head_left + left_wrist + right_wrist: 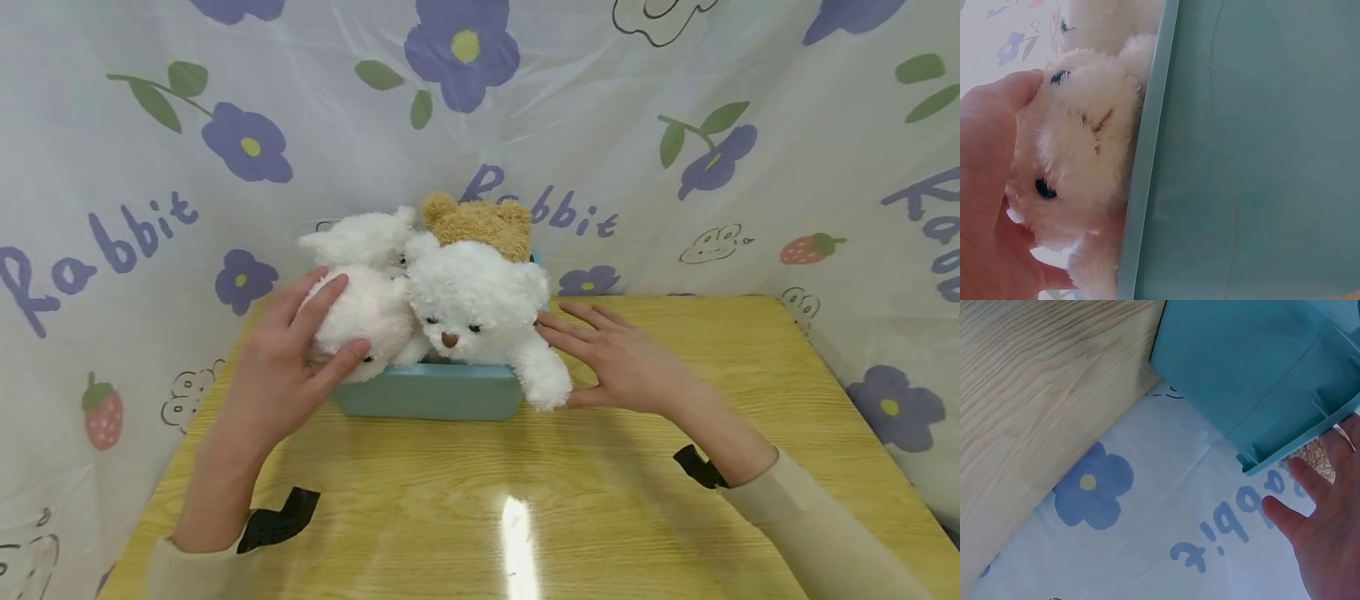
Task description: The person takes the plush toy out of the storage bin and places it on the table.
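A blue-green box (442, 398) holds several plush toys. My left hand (270, 367) cups the head of a pale pinkish-white plush toy (371, 312) at the box's front left, thumb and fingers spread round it. Its dark eyes and stitched nose show beside the rim in the left wrist view. To its right sits a white teddy bear (476, 292) with a brown nose, one arm draped over the front right corner. My right hand (626, 362) is at the box's right side with fingers extended, fingertips right at the bear's arm and the rim.
Behind these are a brown teddy bear (483, 227) and another white plush toy (360, 240). The box stands on a yellow wood-grain table (420, 492), close to a white curtain (322, 125) printed with purple flowers and lettering.
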`<state>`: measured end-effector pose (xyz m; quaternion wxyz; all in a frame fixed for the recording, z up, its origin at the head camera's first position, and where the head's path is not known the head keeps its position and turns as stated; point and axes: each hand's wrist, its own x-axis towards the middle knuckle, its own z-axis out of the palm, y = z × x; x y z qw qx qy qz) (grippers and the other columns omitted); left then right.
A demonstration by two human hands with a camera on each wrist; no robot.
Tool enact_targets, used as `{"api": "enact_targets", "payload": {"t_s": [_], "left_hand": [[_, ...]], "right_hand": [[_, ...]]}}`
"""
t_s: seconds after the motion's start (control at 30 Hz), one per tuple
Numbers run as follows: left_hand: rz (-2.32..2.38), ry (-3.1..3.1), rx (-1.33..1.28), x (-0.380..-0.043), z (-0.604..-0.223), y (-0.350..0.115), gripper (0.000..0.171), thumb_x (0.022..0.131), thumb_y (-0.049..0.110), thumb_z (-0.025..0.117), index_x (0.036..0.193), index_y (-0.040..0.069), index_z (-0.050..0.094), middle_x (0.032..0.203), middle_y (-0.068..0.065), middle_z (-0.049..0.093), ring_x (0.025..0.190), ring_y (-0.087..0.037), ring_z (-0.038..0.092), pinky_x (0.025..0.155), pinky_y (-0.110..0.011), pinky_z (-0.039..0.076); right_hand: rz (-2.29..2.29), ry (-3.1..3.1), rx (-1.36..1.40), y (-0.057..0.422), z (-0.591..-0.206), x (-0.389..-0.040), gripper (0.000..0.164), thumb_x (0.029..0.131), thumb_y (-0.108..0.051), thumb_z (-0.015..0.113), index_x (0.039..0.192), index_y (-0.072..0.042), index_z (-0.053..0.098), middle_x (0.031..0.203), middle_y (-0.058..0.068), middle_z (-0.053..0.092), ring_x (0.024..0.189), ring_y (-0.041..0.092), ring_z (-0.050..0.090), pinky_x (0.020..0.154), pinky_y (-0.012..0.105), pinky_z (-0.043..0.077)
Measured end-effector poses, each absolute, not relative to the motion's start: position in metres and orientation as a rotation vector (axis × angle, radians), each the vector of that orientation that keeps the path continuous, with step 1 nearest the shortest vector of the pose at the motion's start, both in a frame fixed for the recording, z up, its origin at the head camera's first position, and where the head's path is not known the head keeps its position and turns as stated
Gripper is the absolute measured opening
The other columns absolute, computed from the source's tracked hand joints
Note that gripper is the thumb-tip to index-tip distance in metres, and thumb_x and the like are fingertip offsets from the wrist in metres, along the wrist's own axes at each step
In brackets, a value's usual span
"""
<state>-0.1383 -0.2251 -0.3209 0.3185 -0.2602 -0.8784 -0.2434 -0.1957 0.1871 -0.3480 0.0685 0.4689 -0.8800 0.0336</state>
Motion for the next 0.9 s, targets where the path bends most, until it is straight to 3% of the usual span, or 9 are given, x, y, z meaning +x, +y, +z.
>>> {"api": "enact_targets", "payload": {"t_s": [0.2,0.53,0.73,0.9], "left_hand": [[-0.672,-2.337,-0.705,-0.139,-0.323,-0.218,0.077,0.101,0.066,0.044,0.155,0.012,0.046,0.156,-0.021,0.041,0.136,-0.047,0.043,0.097,-0.067,0.043],[-0.630,-2.301,-0.719,-0.139,-0.325,-0.208,0.075,0.101,0.065,0.049,0.152,0.009,0.047,0.145,-0.030,0.044,0.127,-0.049,0.045,0.095,-0.065,0.040],[-0.614,-2.311,-0.687,-0.140,-0.328,-0.206,0.078,0.099,0.068,0.050,0.150,0.010,0.048,0.141,-0.030,0.044,0.125,-0.048,0.044,0.091,-0.064,0.041],[-0.646,-2.321,-0.673,-0.140,-0.332,-0.205,0.080,0.098,0.069,0.050,0.150,0.009,0.047,0.143,-0.032,0.042,0.128,-0.049,0.042,0.092,-0.067,0.041]], "right_hand": [[0.084,-2.653,1.399,0.196,-0.348,-0.196,0.102,0.084,-0.061,0.077,0.162,-0.012,0.034,0.166,0.006,0.033,0.152,0.037,0.024,0.116,0.062,0.028],[0.129,-2.648,1.413,0.203,-0.351,-0.202,0.104,0.084,-0.061,0.076,0.163,-0.011,0.031,0.166,0.008,0.030,0.152,0.038,0.023,0.116,0.062,0.029],[0.159,-2.780,1.358,0.202,-0.323,-0.207,0.101,0.084,-0.031,0.086,0.162,-0.007,0.028,0.167,0.014,0.027,0.151,0.042,0.023,0.116,0.064,0.028],[0.443,-2.699,1.304,0.193,-0.286,-0.207,0.098,0.087,-0.012,0.083,0.164,-0.011,0.023,0.170,0.010,0.017,0.152,0.036,0.025,0.110,0.059,0.039]]}}
